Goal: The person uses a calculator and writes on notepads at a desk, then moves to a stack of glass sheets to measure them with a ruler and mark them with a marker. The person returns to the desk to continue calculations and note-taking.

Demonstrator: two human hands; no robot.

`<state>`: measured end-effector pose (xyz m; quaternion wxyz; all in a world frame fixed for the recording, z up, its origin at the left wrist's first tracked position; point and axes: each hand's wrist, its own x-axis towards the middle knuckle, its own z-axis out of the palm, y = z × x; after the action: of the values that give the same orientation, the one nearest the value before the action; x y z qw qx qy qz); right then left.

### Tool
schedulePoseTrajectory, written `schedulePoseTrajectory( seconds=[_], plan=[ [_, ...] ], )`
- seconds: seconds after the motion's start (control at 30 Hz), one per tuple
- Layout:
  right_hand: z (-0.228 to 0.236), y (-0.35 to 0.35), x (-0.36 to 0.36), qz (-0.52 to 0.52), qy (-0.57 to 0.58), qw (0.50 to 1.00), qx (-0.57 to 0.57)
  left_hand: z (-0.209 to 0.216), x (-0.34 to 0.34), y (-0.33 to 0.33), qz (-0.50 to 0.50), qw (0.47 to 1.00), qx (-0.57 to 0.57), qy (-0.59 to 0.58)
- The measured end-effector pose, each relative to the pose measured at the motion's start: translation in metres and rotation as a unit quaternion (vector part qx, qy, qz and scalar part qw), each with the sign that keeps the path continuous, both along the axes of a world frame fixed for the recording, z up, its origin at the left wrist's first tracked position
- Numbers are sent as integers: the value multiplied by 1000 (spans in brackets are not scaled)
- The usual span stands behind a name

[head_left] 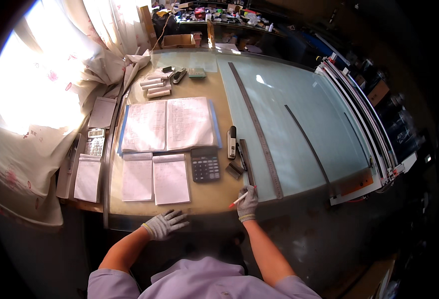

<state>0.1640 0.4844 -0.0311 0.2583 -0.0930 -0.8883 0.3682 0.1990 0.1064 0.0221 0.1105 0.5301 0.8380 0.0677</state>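
Observation:
My left hand [164, 225], in a grey knit glove, rests at the table's near edge with its fingers stretched out and holds nothing. My right hand [248, 202], gloved the same way, is closed around a white pen with red ends [238, 200], held slanting at the near edge. Just beyond it lie a dark metal strip [247, 159] and a small dark block [235, 171]. Two blank notepads [170, 179] lie beyond my left hand, with a black calculator [205, 166] to their right. An open book of written pages [167, 124] lies behind them.
A stapler [232, 143] and a black marker [241, 156] lie mid-table. Further right are a long steel ruler [255, 127] and a thin dark strip [306, 144] on bluish glass [299, 84]. White rails [361, 114] border the right side; a curtain [45, 124] hangs left.

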Motion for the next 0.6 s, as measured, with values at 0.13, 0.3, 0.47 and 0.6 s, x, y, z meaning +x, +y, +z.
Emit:
schedulePoseTrajectory(
  seconds=[0.13,0.3,0.47,0.6],
  plan=[
    [15,-55,-61,135,19,988,72,11,-1,-41,11,999,-39,-7],
    [4,-71,-114,174,-17,974,146,6,-2,-44,11,1000,4,-10],
    [3,-68,-123,189,-69,958,205,8,-4,-44,11,1000,12,-4],
    [5,-76,-120,196,-42,954,221,8,-2,-45,19,1000,20,-5]
  ],
)
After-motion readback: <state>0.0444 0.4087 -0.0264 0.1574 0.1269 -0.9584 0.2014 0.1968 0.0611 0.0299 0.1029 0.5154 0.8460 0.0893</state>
